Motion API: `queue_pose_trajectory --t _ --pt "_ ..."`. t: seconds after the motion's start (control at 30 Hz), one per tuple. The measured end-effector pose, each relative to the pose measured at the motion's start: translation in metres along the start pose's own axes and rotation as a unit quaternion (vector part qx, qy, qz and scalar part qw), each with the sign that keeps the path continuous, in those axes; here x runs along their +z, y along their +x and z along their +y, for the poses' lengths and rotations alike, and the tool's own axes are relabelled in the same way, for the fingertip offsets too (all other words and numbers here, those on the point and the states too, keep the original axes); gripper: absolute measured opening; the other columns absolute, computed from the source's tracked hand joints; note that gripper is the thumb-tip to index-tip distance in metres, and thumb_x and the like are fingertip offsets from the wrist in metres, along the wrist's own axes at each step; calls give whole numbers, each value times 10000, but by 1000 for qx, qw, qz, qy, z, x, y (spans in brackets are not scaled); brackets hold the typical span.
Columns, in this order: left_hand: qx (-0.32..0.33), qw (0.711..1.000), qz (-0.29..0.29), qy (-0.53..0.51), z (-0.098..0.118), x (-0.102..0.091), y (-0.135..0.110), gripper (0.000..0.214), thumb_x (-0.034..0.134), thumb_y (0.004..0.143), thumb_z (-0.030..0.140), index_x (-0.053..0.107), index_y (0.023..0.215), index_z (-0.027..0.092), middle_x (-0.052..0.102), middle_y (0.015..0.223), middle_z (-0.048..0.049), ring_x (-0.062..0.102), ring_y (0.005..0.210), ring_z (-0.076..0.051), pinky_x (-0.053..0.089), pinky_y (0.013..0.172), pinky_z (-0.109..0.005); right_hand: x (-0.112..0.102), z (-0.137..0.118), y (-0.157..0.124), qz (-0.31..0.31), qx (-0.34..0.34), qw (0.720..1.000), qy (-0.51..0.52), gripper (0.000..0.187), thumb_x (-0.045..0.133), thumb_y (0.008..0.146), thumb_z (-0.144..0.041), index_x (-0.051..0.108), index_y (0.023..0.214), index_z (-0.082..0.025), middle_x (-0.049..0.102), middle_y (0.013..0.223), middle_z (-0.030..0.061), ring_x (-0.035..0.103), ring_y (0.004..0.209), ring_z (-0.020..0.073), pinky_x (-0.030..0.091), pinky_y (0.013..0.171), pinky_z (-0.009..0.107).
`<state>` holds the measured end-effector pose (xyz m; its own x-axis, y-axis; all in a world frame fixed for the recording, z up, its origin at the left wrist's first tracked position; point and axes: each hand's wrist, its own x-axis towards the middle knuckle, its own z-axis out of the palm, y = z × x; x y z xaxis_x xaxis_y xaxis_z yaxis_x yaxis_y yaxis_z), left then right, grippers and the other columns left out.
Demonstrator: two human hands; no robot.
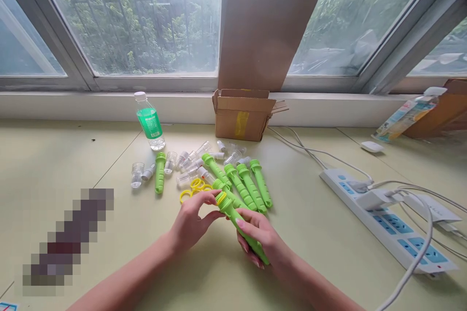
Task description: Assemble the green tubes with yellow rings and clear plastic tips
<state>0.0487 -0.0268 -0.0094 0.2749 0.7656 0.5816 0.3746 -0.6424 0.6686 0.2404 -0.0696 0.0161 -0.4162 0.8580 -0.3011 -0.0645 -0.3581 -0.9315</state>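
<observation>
A green plastic handle (pixel 250 239) with a threaded neck lies slanted in my right hand (pixel 260 235), whose fingers wrap round its lower part. At its upper end sits a yellow ring (pixel 221 198), pinched between the thumb and fingers of my left hand (pixel 197 218). Just beyond my left hand, several loose yellow rings (pixel 185 196) lie in a small heap. More green handles (pixel 241 188) rest side by side behind my hands, and a single green handle (pixel 159 173) lies apart to the left. Among them are clear plastic cups (pixel 137 175) and small white cylindrical parts (pixel 149 172).
A water bottle (pixel 150 124) and an open cardboard box (pixel 239 116) stand at the back, near the window sill. On the right lies a white power strip (pixel 386 226) with plugs and cables. Another bottle (pixel 408 114) leans at the far right. A blurred patch covers something at left.
</observation>
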Motion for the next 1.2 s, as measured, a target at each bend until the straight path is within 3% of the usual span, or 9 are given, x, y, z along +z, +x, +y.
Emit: queue_pose_trajectory --t 0.1,0.23,0.43,0.6,1.0,1.2 --pt "4 1000 4 2 0 0 0 236 716 750 162 528 883 213 700 1078 -53 678 937 -183 572 801 -331 2 -6 -3 16 -1 1000 -25 378 589 826 -441 446 1057 -179 468 481 -105 299 300 34 226 296 142" --pt "10 1000 7 2 2 -1 0 225 712 754 161 531 878 208 699 1082 -61 680 937 -187 572 801 -329 2 -7 -2 15 -3 1000 -27 321 602 814 -433 436 956 -197 522 510 -91 315 300 27 223 303 141" --pt "8 1000 4 8 1 -2 0 214 705 766 182 529 884 211 696 1087 -51 675 944 -178 567 793 -319 -3 2 3 31 -27 999 -19 317 613 806 -446 506 933 -176 619 669 -15 443 360 51 301 316 158" --pt "-6 1000 -17 15 -2 -2 -1 196 691 782 205 525 886 214 688 1102 -50 664 966 -181 562 789 -323 -5 1 4 8 -49 998 -49 357 561 842 -499 593 843 -144 596 765 23 526 478 73 391 389 178" --pt "-15 999 -23 21 0 -1 -1 203 691 787 238 509 875 215 692 1081 -55 661 947 -184 557 771 -326 -5 7 4 19 -28 999 -33 325 490 895 -466 537 831 -150 551 597 -24 386 363 33 262 320 149" --pt "-1 1000 -13 20 3 -1 -1 212 698 780 225 513 883 213 698 1061 -57 667 940 -186 556 771 -322 -2 -1 1 44 0 998 -55 293 578 847 -415 463 986 -185 566 583 -60 343 325 25 230 314 144"
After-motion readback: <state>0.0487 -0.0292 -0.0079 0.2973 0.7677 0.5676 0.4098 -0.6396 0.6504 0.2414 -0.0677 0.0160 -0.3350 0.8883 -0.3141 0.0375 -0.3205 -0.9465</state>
